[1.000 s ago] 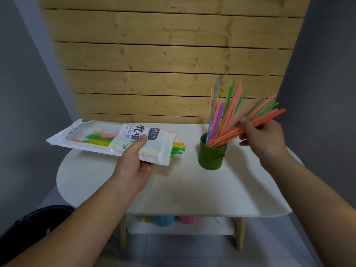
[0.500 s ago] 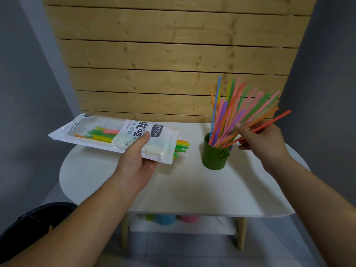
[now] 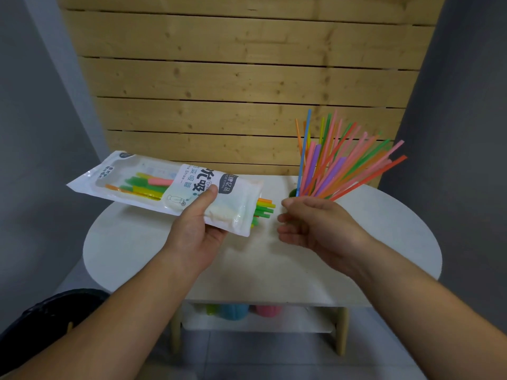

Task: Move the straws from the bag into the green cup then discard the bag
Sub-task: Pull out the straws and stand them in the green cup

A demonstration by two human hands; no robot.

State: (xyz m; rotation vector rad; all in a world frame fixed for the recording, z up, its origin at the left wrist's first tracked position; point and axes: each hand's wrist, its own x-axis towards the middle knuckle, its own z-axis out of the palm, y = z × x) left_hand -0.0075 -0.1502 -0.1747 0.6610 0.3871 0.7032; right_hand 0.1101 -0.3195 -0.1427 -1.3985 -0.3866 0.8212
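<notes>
My left hand (image 3: 197,231) grips a white plastic straw bag (image 3: 153,185), held level above the table with its mouth facing right. Several green, yellow and orange straws (image 3: 264,208) stick out of that mouth; more show through the bag's clear window. My right hand (image 3: 312,226) hovers empty, fingers apart, just right of the protruding straw ends. It hides most of the green cup (image 3: 293,192), of which only a sliver of rim shows. A fan of coloured straws (image 3: 337,165) stands in the cup, leaning right.
The white oval table (image 3: 384,242) stands against a wooden slat wall (image 3: 233,78). Blue, pink and green cups (image 3: 236,311) sit on the shelf below. A dark bin (image 3: 41,316) is at the lower left on the floor.
My right hand let go of the straws in the cup and moved left toward the bag's mouth. The bag stayed in my left hand.
</notes>
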